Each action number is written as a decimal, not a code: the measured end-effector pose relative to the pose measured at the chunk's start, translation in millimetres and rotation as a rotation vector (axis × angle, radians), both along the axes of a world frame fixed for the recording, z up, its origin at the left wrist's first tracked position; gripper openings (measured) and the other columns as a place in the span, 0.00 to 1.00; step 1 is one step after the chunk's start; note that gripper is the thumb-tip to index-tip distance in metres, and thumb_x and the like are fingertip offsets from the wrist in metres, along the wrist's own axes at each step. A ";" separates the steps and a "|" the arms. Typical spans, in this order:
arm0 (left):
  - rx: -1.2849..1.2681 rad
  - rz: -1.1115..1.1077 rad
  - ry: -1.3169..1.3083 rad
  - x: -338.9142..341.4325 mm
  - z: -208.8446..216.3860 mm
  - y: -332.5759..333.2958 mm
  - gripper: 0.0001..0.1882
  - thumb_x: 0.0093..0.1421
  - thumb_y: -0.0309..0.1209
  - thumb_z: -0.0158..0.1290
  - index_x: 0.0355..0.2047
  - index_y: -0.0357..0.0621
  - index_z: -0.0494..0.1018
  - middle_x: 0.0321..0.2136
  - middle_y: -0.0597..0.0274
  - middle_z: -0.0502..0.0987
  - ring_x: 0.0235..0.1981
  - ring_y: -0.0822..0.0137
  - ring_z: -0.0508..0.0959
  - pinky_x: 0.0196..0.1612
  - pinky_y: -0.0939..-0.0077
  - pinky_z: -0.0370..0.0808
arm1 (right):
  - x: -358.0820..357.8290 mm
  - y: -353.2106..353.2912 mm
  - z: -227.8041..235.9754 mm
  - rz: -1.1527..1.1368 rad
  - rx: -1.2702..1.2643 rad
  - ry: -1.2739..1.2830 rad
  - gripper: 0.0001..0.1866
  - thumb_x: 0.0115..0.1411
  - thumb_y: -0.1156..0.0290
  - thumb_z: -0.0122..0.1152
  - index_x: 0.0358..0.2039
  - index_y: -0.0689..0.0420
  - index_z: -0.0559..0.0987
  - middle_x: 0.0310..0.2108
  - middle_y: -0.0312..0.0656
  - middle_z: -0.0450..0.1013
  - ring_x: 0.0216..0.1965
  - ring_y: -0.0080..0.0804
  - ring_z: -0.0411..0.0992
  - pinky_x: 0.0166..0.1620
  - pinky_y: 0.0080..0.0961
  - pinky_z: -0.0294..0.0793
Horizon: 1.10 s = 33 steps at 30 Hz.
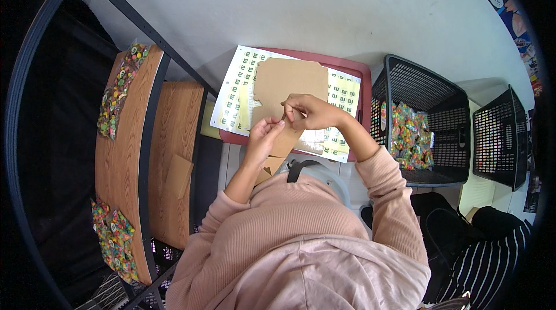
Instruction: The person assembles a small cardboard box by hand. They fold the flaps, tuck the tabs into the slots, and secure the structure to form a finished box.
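Close in front of my body, a folded piece of brown cardboard (284, 144) with angled flaps is between my hands. My left hand (263, 138) pinches its upper left edge with thumb and fingers. Bent at the wrist, my right hand (308, 112) closes on its top edge, and the fingertips of both hands nearly meet there. Just beyond lies a flat sheet of brown cardboard (292, 78) with notched edges. It rests on white sheets of printed labels (234, 93), which cover most of a red table (365, 87).
To the right, a black plastic basket (449, 130) holds bags of colourful sweets (411, 136), with another black basket (501, 136) beyond it. On the left, wood-topped shelves (124, 165) carry more bagged sweets (116, 240) and a cardboard piece (179, 176). Dark clothing (480, 252) lies lower right.
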<state>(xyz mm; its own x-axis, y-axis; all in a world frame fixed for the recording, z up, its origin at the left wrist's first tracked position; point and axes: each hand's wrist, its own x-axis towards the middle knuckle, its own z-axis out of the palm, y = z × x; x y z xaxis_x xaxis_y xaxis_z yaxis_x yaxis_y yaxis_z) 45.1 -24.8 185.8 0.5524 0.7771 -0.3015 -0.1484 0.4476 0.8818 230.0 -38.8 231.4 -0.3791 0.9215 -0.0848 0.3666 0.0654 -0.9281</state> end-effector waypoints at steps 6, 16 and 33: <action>-0.048 0.042 0.031 -1.8 -5.1 0.3 0.08 0.55 0.28 0.53 0.31 0.42 0.65 0.25 0.66 0.71 0.28 0.81 0.70 0.32 0.89 0.66 | 5.1 -7.0 -6.1 -0.061 0.068 0.055 0.11 0.46 0.73 0.61 0.32 0.57 0.73 0.33 0.36 0.68 0.37 0.25 0.65 0.43 0.22 0.63; -0.085 -0.048 0.026 -9.2 2.1 2.4 0.08 0.55 0.29 0.53 0.31 0.42 0.65 0.25 0.66 0.71 0.27 0.80 0.70 0.30 0.89 0.67 | 8.4 -22.0 -8.3 -0.078 0.106 0.049 0.20 0.52 0.65 0.60 0.45 0.54 0.72 0.38 0.39 0.67 0.39 0.29 0.64 0.44 0.24 0.62; 0.080 -0.375 0.122 -7.2 16.5 10.7 0.10 0.52 0.29 0.56 0.30 0.42 0.66 0.25 0.67 0.72 0.25 0.81 0.70 0.27 0.90 0.66 | 9.6 -42.2 13.9 0.019 0.181 -0.149 0.15 0.46 0.62 0.65 0.25 0.62 0.75 0.17 0.44 0.68 0.20 0.31 0.67 0.27 0.23 0.65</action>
<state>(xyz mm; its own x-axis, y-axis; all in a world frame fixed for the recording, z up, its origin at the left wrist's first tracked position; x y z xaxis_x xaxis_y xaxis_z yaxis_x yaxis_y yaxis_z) 37.9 -14.1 202.3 0.7659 0.5521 -0.3296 0.1205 0.3803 0.9170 239.6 -81.0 245.3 -0.3921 0.9196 0.0247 0.4954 0.2337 -0.8366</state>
